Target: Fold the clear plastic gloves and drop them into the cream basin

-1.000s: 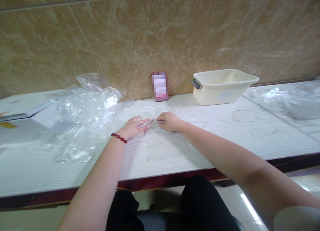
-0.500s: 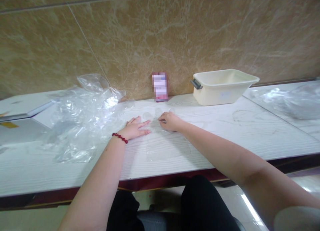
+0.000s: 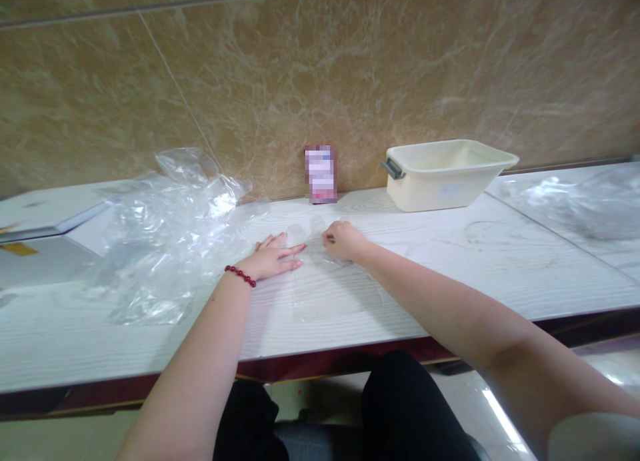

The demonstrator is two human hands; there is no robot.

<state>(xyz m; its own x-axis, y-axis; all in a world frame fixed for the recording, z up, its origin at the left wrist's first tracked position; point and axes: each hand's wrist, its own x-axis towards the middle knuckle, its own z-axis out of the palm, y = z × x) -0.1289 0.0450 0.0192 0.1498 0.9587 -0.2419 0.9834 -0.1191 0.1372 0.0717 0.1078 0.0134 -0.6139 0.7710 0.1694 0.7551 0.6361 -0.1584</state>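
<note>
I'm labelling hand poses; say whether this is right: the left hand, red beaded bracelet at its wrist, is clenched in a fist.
The fist is wrong: the head view shows the left hand spread open. The red beaded bracelet is there as you say.

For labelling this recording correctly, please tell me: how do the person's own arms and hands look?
The left hand and right hand are ungloved. A bracelet of dark red, round beads circles the left wrist; the right one looks bare. A pale edge, probably a sleeve, shows on the right arm.
</note>
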